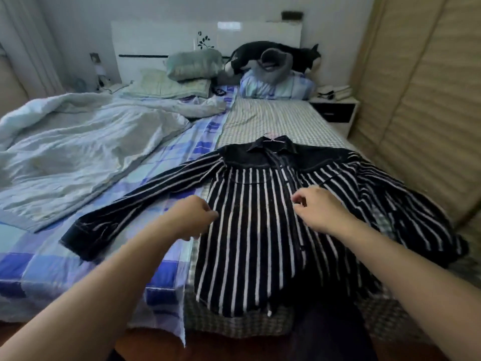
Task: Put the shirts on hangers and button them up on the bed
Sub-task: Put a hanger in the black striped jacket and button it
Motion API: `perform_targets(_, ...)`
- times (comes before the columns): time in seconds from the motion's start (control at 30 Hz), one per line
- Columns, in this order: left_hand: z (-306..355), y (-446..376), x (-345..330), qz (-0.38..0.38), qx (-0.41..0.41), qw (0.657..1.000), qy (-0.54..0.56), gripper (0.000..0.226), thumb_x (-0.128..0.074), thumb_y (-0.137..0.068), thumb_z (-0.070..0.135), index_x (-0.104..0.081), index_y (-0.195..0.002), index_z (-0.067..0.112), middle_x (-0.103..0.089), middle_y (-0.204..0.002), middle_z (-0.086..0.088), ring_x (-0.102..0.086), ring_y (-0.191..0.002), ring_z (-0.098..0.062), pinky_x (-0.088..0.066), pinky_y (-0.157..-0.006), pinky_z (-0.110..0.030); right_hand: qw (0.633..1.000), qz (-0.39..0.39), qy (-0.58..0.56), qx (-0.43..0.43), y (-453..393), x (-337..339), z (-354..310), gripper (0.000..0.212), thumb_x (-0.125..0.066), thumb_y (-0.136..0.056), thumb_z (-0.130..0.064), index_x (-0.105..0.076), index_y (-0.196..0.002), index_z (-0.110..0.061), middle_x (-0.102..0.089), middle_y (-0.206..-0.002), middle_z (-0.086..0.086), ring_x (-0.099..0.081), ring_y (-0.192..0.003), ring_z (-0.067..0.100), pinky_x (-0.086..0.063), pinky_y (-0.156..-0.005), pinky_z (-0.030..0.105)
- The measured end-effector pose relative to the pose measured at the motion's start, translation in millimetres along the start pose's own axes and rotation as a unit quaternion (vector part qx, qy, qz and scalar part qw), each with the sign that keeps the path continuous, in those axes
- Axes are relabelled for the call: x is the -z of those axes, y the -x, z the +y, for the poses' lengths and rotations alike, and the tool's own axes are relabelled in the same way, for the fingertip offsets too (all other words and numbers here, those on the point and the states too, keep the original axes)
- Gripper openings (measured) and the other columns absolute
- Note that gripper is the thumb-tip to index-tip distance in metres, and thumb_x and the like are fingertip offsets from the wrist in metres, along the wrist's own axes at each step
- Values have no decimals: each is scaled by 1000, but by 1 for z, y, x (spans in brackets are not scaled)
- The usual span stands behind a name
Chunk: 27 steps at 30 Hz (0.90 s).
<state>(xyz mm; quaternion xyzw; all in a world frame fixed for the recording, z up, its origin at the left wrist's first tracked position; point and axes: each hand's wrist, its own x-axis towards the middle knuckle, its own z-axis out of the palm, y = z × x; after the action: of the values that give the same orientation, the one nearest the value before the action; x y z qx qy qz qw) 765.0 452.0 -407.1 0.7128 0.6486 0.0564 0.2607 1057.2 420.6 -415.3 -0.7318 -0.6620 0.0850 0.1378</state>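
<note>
A black shirt with white stripes [250, 225] lies face up on the bed [270, 118], collar away from me, its sleeves spread to both sides. A pale hanger [272, 137] peeks out at the collar. The front placket looks closed down the upper chest. My left hand [191, 217] hovers over the shirt's left edge with its fingers loosely curled and nothing in them. My right hand [316, 207] sits over the placket at mid chest, fingers curled; whether it pinches the cloth or a button I cannot tell.
A crumpled pale blue duvet [78, 142] covers the bed's left half. Pillows [276, 86] and a black-and-white plush toy [273, 54] lie at the headboard. A nightstand [335, 108] and a beige wardrobe [421, 100] stand along the right side.
</note>
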Motion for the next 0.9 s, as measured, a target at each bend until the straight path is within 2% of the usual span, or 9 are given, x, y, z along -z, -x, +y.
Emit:
perform_targets(0.1,4,-39,-37,-14,28,994,-107,46,-54,-94,47,-57,-123,12,-67,-123,-18,-65,-113,-37,-58,-90,-45,991,-10,71,-112,13,4,65,35,-55,-99,-36,-58,-133,-26,-50,-137,5,-47,-124,29,-46,-103,41)
perform_targets(0.17,-6,-53,-59,-4,58,984,-168,61,-49,-92,55,-45,-136,13,-53,-140,-21,-49,-131,-40,-45,-107,-48,976,66,97,-184,35,2,107,47,-56,-98,-42,-50,-141,-21,-42,-145,10,-39,-130,36,-41,-107,47)
perform_targets(0.27,-4,-37,-86,62,60,995,-56,65,-48,-99,49,-24,-151,17,-47,-141,-28,-44,-132,-44,-41,-108,-51,950,174,30,-258,76,-5,143,50,-52,-101,-46,-55,-132,-8,-50,-134,19,-49,-120,39,-44,-98,48)
perform_targets(0.37,-9,5,-112,108,36,992,51,78,-54,-99,43,-8,-160,25,-56,-139,-24,-57,-123,-43,-45,-99,-50,942,92,-16,-323,107,-24,150,55,-47,-101,-54,-53,-132,-9,-50,-131,13,-55,-114,33,-48,-87,42)
perform_targets(0.47,-24,23,-116,102,14,991,83,68,-59,-99,30,-25,-158,31,-63,-135,-17,-61,-121,-36,-48,-97,-45,933,67,-26,-354,114,-39,151,66,-53,-97,-56,-46,-141,-6,-43,-139,17,-51,-122,37,-47,-94,43)
perform_targets(0.57,-30,17,-74,138,-15,967,212,45,-61,-97,10,-60,-140,23,-66,-132,-6,-59,-126,-27,-42,-106,-39,902,76,-141,-400,104,-32,132,84,-57,-97,-54,-17,-159,-15,-24,-155,19,-44,-132,42,-46,-97,46)
perform_targets(0.67,-37,32,-22,176,-21,941,289,32,-60,-96,3,-75,-112,27,-74,-106,-1,-66,-97,-17,-49,-88,-30,871,94,-250,-413,102,-26,110,94,-61,-97,-49,5,-161,-31,-18,-161,15,-47,-130,41,-43,-83,42)
perform_targets(0.8,-73,53,-1,16,67,884,462,24,-55,-101,4,-73,-113,13,-75,-111,-17,-70,-92,-23,-57,-80,-34,875,112,-347,-320,109,-23,96,69,-59,-102,-25,-22,-160,-28,-34,-161,5,-43,-140,30,-40,-111,45)
perform_targets(0.9,-90,61,-1,-121,99,775,612,29,-51,-102,14,-69,-124,8,-73,-120,-15,-70,-107,-25,-61,-88,-44,815,145,-488,-278,120,-2,96,42,-55,-101,-9,-57,-140,-25,-63,-133,4,-65,-107,18,-54,-88,34)
